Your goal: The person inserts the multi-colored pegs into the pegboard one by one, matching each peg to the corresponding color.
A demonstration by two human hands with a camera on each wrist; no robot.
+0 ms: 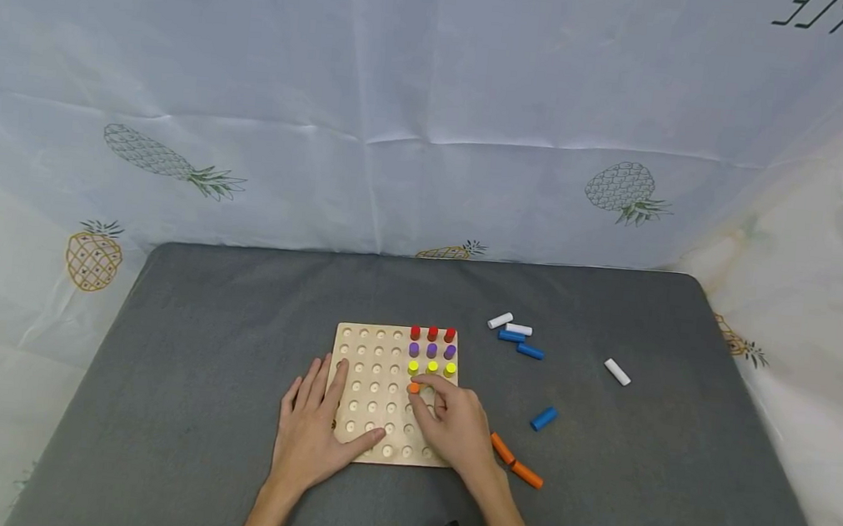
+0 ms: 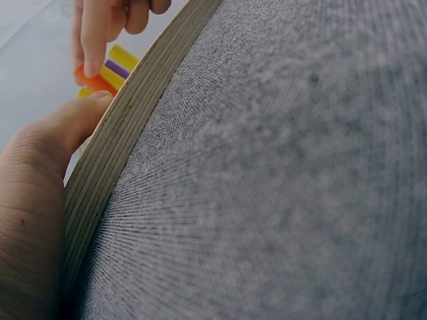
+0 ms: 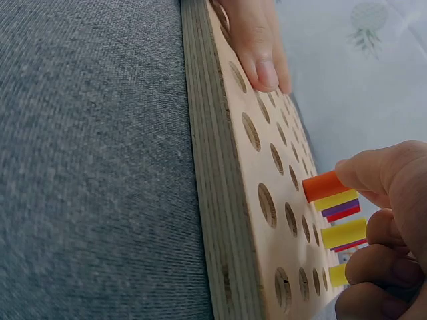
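Note:
A wooden pegboard [image 1: 374, 392] with rows of round holes lies on the grey cloth. My right hand [image 1: 457, 423] pinches an orange peg [image 3: 323, 186] between thumb and forefinger. That peg stands upright at a hole, just nearer than the yellow row; how deep it sits I cannot tell. Red pegs [image 1: 433, 332], purple pegs [image 1: 432, 351] and yellow pegs [image 1: 450, 369] fill three short rows at the board's far right. Across the board's left side rests my left hand [image 1: 312, 429], fingers straight, thumb [image 3: 265, 72] lying on the near part of the surface.
Right of the board lie two orange pegs [image 1: 527, 474], a blue peg [image 1: 544, 418] and a white peg [image 1: 617, 371]. Further back are two more white pegs [image 1: 500, 320] and two blue pegs [image 1: 530, 351]. A pineapple-print curtain [image 1: 399, 169] hangs behind the table [image 1: 235, 330].

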